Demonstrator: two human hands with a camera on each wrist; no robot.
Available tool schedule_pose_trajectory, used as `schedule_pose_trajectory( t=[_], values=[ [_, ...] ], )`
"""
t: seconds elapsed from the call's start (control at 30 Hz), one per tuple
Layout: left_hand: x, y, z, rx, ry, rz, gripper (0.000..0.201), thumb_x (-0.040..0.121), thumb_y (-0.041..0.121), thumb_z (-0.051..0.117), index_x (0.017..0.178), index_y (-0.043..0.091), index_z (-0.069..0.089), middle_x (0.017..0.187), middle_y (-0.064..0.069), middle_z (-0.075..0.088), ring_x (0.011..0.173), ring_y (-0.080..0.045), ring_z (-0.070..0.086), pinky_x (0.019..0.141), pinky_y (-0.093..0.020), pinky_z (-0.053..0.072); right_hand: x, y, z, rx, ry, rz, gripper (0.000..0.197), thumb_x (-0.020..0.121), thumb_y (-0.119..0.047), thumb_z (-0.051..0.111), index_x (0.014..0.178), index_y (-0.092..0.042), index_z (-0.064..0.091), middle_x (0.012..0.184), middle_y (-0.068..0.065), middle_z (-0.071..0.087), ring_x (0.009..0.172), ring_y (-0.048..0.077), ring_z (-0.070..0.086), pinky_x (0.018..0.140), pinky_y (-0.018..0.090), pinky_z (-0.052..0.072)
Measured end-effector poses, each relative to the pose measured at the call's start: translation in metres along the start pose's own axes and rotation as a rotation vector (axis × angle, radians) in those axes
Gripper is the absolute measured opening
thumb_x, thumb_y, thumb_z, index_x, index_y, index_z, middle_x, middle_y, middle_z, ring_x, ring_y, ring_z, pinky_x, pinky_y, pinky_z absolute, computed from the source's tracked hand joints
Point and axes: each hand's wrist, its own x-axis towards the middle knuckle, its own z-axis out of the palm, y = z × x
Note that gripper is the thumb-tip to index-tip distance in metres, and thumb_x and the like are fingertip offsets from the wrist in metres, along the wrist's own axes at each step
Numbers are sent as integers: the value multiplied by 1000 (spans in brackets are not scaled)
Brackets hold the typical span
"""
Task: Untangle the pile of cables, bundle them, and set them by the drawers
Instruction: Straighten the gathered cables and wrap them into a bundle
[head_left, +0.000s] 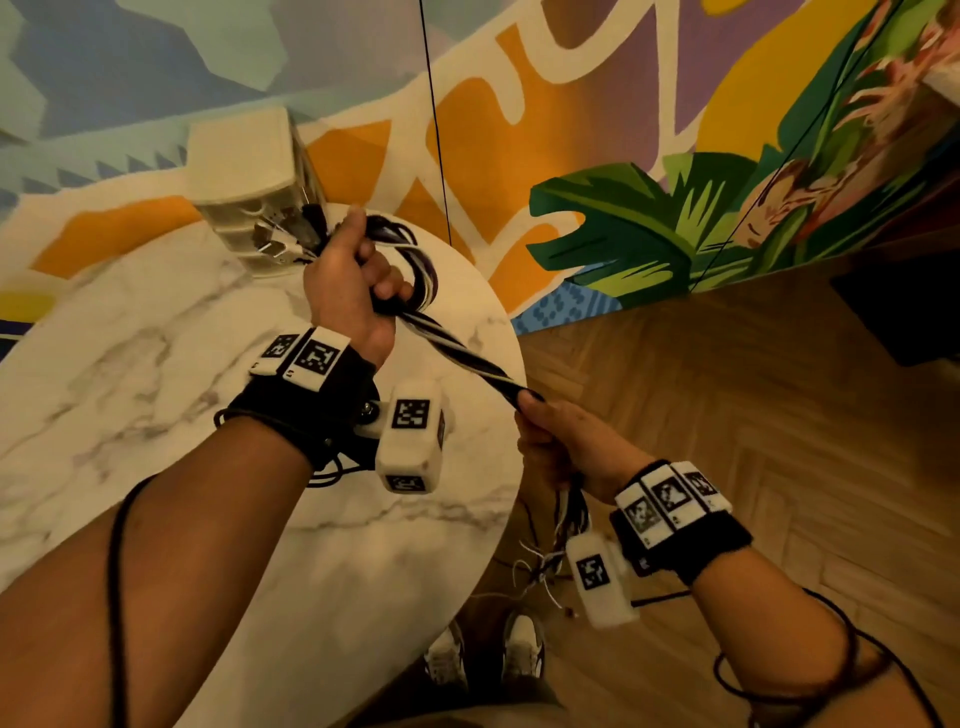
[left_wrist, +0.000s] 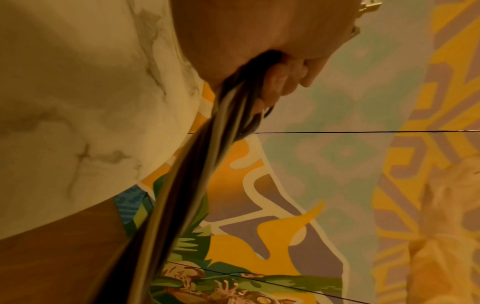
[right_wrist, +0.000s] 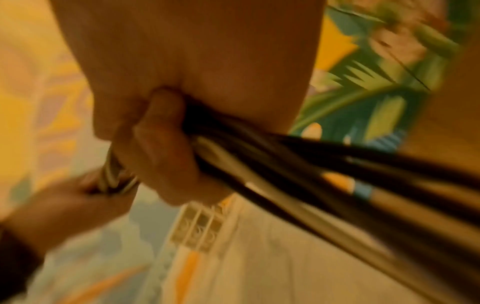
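A twisted bundle of black and white cables (head_left: 457, 349) stretches taut between my two hands above the marble table (head_left: 156, 364). My left hand (head_left: 382, 283) grips the bundle where it coils into loops (head_left: 415, 260), right beside the small white drawers (head_left: 249, 192). My right hand (head_left: 537, 423) grips the other end past the table's edge, and loose cable ends (head_left: 545, 561) hang below it. The left wrist view shows fingers (left_wrist: 283, 80) curled round the cables (left_wrist: 182, 185). Blurred in the right wrist view, fingers (right_wrist: 161, 148) clamp the cables (right_wrist: 311, 174).
The round table stands against a painted wall (head_left: 623, 208). A thin black cord (head_left: 436, 130) hangs down behind the table. Wooden floor (head_left: 727, 415) lies to the right, and my shoes (head_left: 519, 649) show below the table's edge.
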Motion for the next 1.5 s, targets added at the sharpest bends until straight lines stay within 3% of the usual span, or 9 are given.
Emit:
schedule_pose_trajectory(
  t=[0.13,0.37,0.53,0.67,0.8,0.97,1.13,1.43,1.5],
  values=[
    [-23,15,10,9,-365,-65,47,94,35,45,50,20,37,35,7,23,32,-9,21,41,-23,27,-2,-1,-9,250,-126,65,57,55,-66,76,50,-23,39,43,-9,28,34,3,25,32,14,24],
    [-74,23,7,585,-798,-193,33,69,15,71,40,18,54,33,7,40,30,-7,35,38,-19,26,0,-11,-21,262,-157,203,52,56,-63,79,50,-24,44,41,-11,30,30,2,24,32,13,13],
    [-102,9,-11,1366,-1184,31,14,73,32,69,76,22,59,76,12,60,73,-2,58,81,-26,51,1,-34,-16,-24,5,331,46,89,-53,47,57,-21,41,44,-8,27,32,4,18,37,17,8],
    [-108,-3,-10,1970,-1529,461,15,83,30,61,85,15,62,81,-5,65,74,-22,59,66,-27,43,4,-52,-2,-261,92,362,45,92,-54,46,61,-21,39,50,-7,25,41,8,17,39,21,11],
    [-96,-11,-11,2265,-1285,676,23,84,26,53,105,21,60,96,-1,66,89,-23,62,65,-26,34,6,-68,19,-389,142,272,48,92,-52,48,59,-19,38,47,-4,30,37,10,28,39,19,29],
    [-70,-2,-21,2094,-1040,1117,33,48,25,84,70,16,62,43,1,53,35,-21,50,43,-19,27,3,-80,20,-432,137,186,51,90,-59,46,60,-19,37,52,0,29,42,13,30,44,21,39],
    [-62,-9,-35,1955,-1018,1274,35,57,26,83,66,13,52,46,-1,52,39,-25,49,45,-25,37,5,-84,20,-176,138,222,54,88,-65,42,56,-22,34,47,-7,24,35,6,18,37,18,11],
    [-49,-6,-51,1810,-1261,1267,17,75,29,55,63,16,55,46,3,52,39,-21,51,47,-21,40,13,-74,24,34,75,306,57,93,-61,34,54,-21,25,38,-9,21,30,4,16,32,12,13],
    [-47,-8,-55,1848,-1337,1230,16,68,27,68,65,16,57,47,3,54,40,-21,52,47,-21,42,13,-75,26,21,63,322,57,93,-61,34,55,-21,25,39,-9,22,31,4,16,32,12,13]
  ],
)
